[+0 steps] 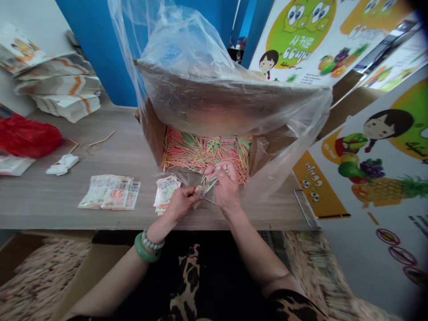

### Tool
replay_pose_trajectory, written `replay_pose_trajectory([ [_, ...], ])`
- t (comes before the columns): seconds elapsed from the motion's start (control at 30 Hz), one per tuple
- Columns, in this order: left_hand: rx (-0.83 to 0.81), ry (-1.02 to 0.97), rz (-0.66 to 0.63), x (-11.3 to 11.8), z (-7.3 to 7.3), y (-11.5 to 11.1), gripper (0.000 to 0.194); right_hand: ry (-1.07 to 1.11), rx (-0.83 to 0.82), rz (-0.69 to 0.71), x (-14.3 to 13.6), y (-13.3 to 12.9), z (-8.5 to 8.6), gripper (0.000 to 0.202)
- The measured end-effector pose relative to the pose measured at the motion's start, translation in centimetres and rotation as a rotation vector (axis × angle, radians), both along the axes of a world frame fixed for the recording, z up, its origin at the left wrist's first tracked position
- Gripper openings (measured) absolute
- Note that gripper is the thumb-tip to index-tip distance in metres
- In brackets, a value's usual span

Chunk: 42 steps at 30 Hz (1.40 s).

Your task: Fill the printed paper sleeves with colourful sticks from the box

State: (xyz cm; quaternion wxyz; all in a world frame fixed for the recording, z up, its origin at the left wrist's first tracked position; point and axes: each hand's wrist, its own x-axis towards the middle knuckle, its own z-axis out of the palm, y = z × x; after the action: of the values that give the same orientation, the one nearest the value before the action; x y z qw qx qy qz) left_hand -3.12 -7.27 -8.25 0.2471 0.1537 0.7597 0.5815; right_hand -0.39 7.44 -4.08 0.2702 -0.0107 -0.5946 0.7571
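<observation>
My left hand is closed, pinching a small printed plastic packet by its edge. My right hand is closed around a few thin coloured sticks, whose ends point at the packet's mouth. Whether the stick ends are inside the packet I cannot tell. Just beyond both hands, an open cardboard box lined with clear plastic holds a heap of pink, green and orange sticks. Beside my left hand lies a small pile of flat printed packets.
Filled packets lie overlapped on the table at left. Behind them are a crumpled white tissue, a red plastic bag and stacked printed packaging. Printed cartons stand at right. Below the table edge, an open box holds many packets.
</observation>
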Motion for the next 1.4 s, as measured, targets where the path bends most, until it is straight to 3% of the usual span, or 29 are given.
replay_pose_trajectory([
  [0.2, 0.039, -0.103, -0.065, 0.2, 1.3, -0.1, 0.026, 0.059, 0.237, -0.181, 0.3, -1.6, 0.4, 0.013],
  [0.3, 0.031, -0.088, -0.022, 0.0, 1.1, -0.3, 0.029, 0.096, 0.390, -0.268, 0.7, -0.5, -0.7, 0.013],
  [0.37, 0.021, -0.048, 0.039, -0.2, 0.9, -0.7, 0.030, 0.102, 0.502, -0.305, 0.9, 0.9, -2.4, 0.013],
  [0.43, 0.013, -0.033, 0.076, -0.4, 0.8, -1.0, 0.032, 0.031, 0.630, -0.245, 1.0, 2.3, -4.6, 0.015],
  [0.57, 0.022, -0.081, 0.062, -0.6, 1.1, -1.2, 0.031, -0.229, 0.818, 0.059, 1.1, 3.6, -8.3, 0.018],
  [0.63, 0.033, -0.101, 0.054, -0.5, 1.6, -1.0, 0.028, -0.257, 0.859, 0.135, 1.0, 3.4, -9.1, 0.018],
  [0.8, 0.019, -0.109, 0.045, -0.2, 2.3, -0.9, 0.019, -0.251, 0.823, 0.150, 0.8, 3.2, -9.5, 0.018],
  [0.93, -0.013, -0.122, 0.079, -0.1, 2.0, -1.2, 0.019, -0.257, 0.667, 0.062, 0.6, 3.9, -8.0, 0.022],
  [1.03, -0.043, -0.079, 0.090, -0.1, 1.8, -1.2, 0.023, -0.147, 0.400, -0.056, 0.5, 3.5, -4.4, 0.021],
  [1.1, -0.063, -0.049, 0.079, 0.0, 1.9, -0.9, 0.028, -0.019, 0.224, -0.034, 0.4, 2.5, -1.4, 0.017],
  [1.2, -0.079, -0.073, 0.055, 0.1, 2.6, -0.4, 0.033, 0.098, 0.161, 0.027, 0.3, 0.5, 2.0, 0.014],
  [1.27, -0.072, -0.120, 0.020, 0.1, 3.2, -0.3, 0.033, 0.123, 0.196, 0.073, 0.2, -0.5, 2.7, 0.013],
  [1.4, -0.027, -0.201, -0.045, 0.1, 4.1, -0.7, 0.030, 0.122, 0.312, 0.145, 0.6, -1.2, 1.4, 0.011],
])
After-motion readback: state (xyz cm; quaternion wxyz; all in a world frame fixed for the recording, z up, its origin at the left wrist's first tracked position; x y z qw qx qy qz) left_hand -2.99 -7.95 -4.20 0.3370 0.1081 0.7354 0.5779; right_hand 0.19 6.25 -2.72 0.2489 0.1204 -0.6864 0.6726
